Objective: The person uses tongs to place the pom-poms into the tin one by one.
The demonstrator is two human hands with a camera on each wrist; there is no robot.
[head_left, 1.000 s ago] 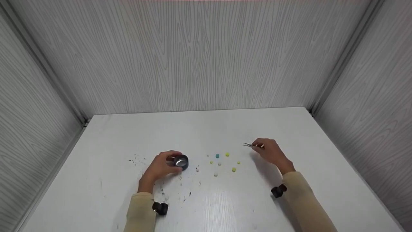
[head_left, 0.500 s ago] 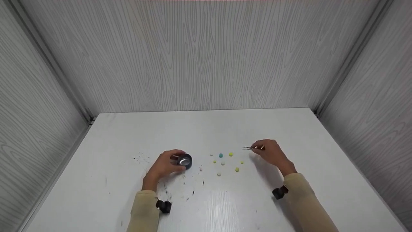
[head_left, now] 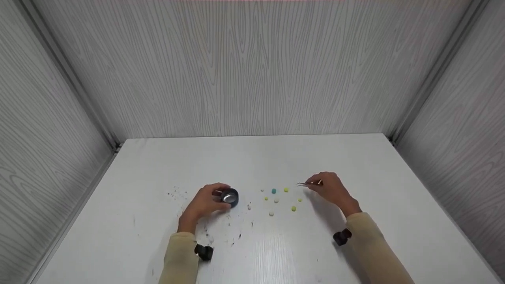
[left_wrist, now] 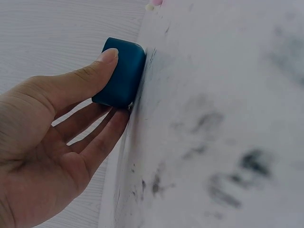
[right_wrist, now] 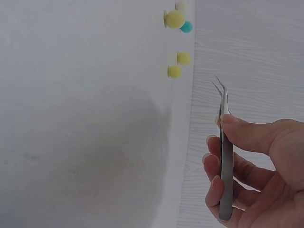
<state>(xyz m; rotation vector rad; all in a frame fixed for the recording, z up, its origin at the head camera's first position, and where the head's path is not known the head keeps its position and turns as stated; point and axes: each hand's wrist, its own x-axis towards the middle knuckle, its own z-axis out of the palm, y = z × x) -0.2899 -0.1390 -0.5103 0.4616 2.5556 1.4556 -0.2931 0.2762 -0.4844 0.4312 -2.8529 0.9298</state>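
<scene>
My left hand (head_left: 205, 201) grips a small round dark blue cup (head_left: 230, 197) by its side, its metallic inside facing up. In the left wrist view the thumb presses on the blue wall of the cup (left_wrist: 126, 71). Between the fingers of my right hand (head_left: 327, 189) are bent-tip metal tweezers (right_wrist: 226, 166), pointing left above the table. Their two tips stand slightly apart with nothing between them. Several small balls lie between the hands: a teal ball (head_left: 274, 191), yellow balls such as this yellow ball (head_left: 293, 208), and pale ones such as this white ball (head_left: 271, 213).
The white table (head_left: 189, 161) has dark smudges (head_left: 209, 236) around and in front of the left hand. A grey wood-grain wall (head_left: 252, 71) closes off the back, and similar panels stand at both sides.
The head view has shifted slightly, so the table and balls appear farther right. My right hand has brought the tweezers a little lower and closer to the balls. The left hand still holds the cup.
</scene>
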